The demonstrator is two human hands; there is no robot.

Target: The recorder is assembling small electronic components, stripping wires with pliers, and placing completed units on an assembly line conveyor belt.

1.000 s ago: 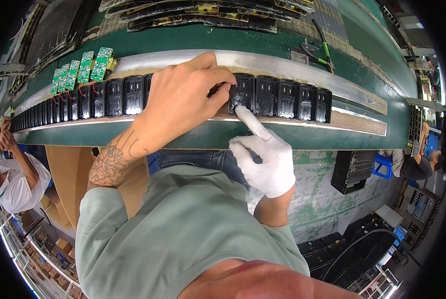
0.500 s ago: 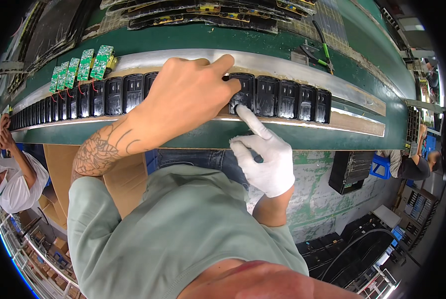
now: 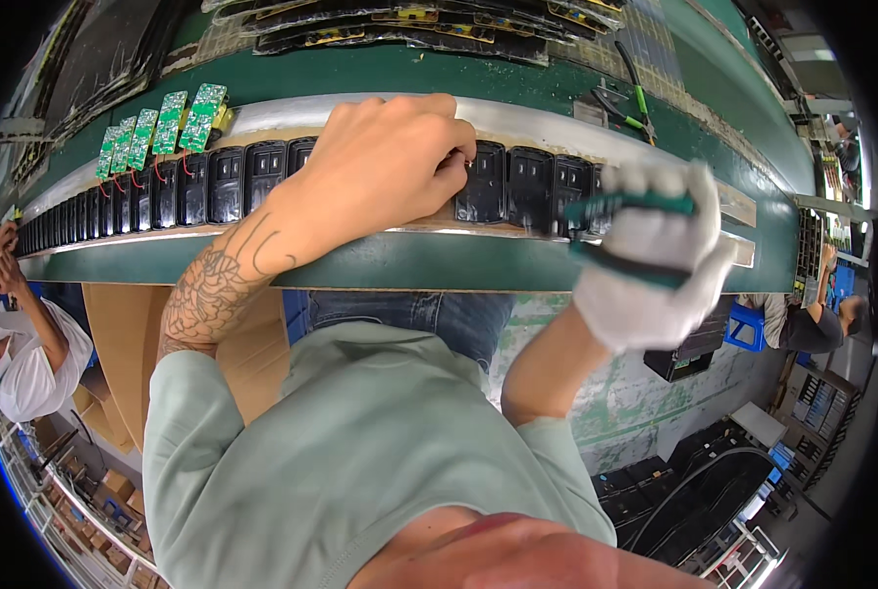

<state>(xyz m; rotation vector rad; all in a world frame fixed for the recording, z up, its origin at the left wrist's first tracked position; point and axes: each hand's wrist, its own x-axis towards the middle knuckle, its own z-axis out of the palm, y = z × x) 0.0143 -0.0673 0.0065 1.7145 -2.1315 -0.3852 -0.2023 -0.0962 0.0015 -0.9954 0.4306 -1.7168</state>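
Note:
A long row of black plastic casings [image 3: 480, 187] lies side by side along the bench in front of me. My left hand [image 3: 395, 152], bare, rests over the row with its fingers curled and thumb pressed in; a tiny coppery bit shows at the fingertips, too small to name. In a white glove, my right hand [image 3: 655, 285] is closed around green-handled pliers [image 3: 620, 203], whose jaws point left over the casings near the row's right end. Hand and tool are blurred by motion. The left hand hides several casings.
Several green circuit boards [image 3: 203, 118] with red wires stand at the row's left. Another green-and-black hand tool [image 3: 640, 108] lies behind the metal rail [image 3: 517, 116]. Stacked trays [image 3: 399, 34] fill the back. Other people sit at far left and right.
My right hand has moved right from a casing it was touching, and the pliers now show in its grip. My left hand's fingers have curled in, with its index no longer stretched out.

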